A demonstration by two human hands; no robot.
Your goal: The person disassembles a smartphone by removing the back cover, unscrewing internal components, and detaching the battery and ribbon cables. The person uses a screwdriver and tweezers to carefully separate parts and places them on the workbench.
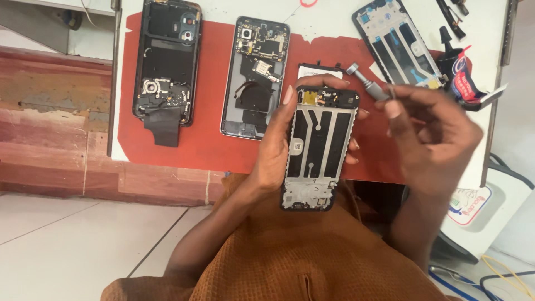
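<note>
1. Head view, left hand (pixel 278 147): wrapped round the long edge of a stripped phone frame (pixel 319 150), thumb on one side, fingertips curling over the other. The frame is held upright in the air above the lap, at the near edge of the bench.
2. Right hand (pixel 429 125): closed on a grey screwdriver (pixel 370 83), pinched between thumb and fingers; its tip is blurred.
3. Risk: the frame is gripped by its edges only; a slip would likely drop it to the tiled floor (pixel 67 234).
4. Risk: the driver's point could skate across the frame's small board and mar it.
5. Surface: white bench (pixel 245 11) with a red mat (pixel 206 139), carrying two opened phones (pixel 166 61) (pixel 255 75), another bare frame (pixel 397 42), and a glue tube (pixel 463 78).
6. Room: a wooden ledge at left, cables at lower right.
</note>
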